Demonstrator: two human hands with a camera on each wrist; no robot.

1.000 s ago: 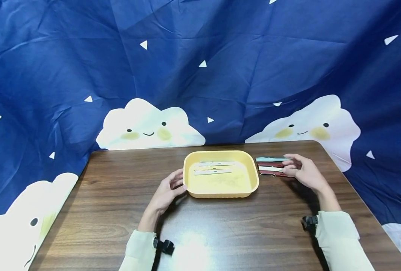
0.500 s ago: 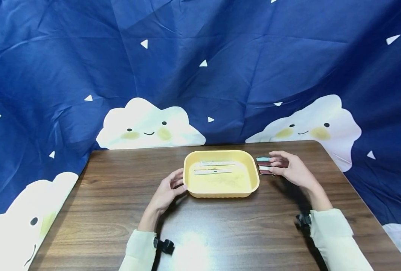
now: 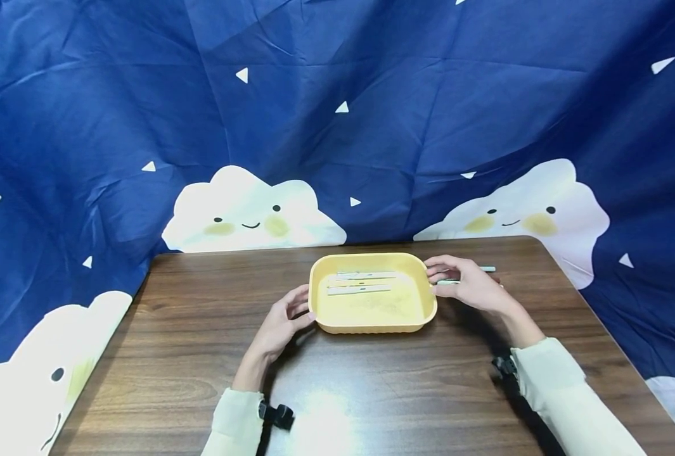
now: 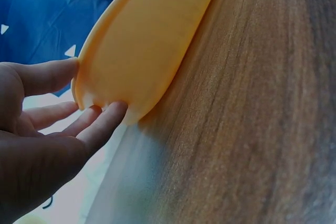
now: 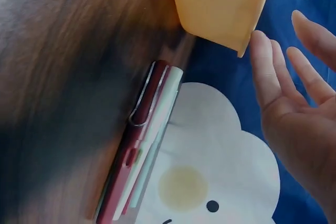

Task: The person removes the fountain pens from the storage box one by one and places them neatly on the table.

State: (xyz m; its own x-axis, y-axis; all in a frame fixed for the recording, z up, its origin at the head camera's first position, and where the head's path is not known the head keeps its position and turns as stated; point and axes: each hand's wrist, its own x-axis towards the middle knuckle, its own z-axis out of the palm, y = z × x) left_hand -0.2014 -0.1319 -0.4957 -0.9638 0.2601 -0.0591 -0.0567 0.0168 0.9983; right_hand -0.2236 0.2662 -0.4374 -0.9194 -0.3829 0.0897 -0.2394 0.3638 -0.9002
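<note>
A yellow tray (image 3: 373, 329) sits at the back middle of the table with several pale pens (image 3: 358, 289) lying in it. My left hand (image 3: 276, 324) is at its left end, with slightly bent fingertips on the outer wall and the thumb at the rim. My right hand (image 3: 474, 285) reaches over a row of pens at the tray's right end. Its fingers are nearly straight, the fingertips right at the tray rim in the right wrist view. That row shows a dark red pen (image 5: 153, 111) with a wire clip, a white pen (image 5: 168, 90) and a pale teal pen (image 3: 487, 268).
Dark brown wood makes up the table (image 3: 371, 386). Behind it hangs a blue cloth (image 3: 291, 120) printed with white clouds and triangles. Black cameras are strapped at both wrists, the left camera (image 3: 282, 416) just above the tabletop.
My right hand has slid left over the row of pens to the tray's right end, uncovering the pens' right ends. The left hand, the tray and the pens in it have stayed put.
</note>
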